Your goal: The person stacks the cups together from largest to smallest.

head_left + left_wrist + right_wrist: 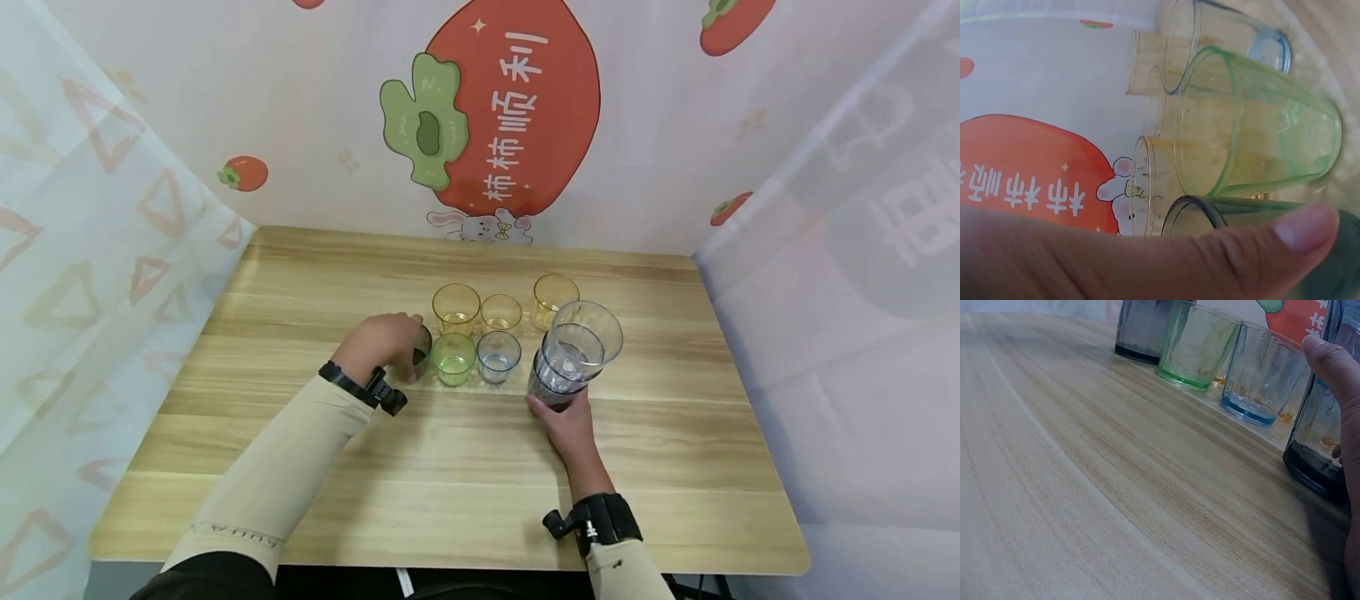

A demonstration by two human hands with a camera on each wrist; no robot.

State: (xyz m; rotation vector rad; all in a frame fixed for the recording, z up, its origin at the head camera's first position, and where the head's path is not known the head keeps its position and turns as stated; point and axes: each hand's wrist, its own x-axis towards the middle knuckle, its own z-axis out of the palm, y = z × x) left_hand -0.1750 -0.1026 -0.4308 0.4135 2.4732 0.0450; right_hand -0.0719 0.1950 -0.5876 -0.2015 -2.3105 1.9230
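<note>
At the left end of a cluster of glasses, my left hand (381, 343) grips a dark smoky glass (423, 348); its thumb lies along the side in the left wrist view. Beside that glass are a green glass (453, 367) and a blue-tinted glass (498, 358), both upright. On the right, my right hand (572, 427) holds a stack of nested glasses (573, 354) low down. A wide clear glass tops the stack, and the bottom one has a dark base (1313, 469). Most of the right fingers are hidden behind it.
Behind the front glasses stand three amber glasses: a wide one (456, 302), a smaller one (501, 312) and another (555, 292) just behind the stack. Everything is on a wooden table (337, 258). Printed cloth walls (315, 150) enclose its back and sides.
</note>
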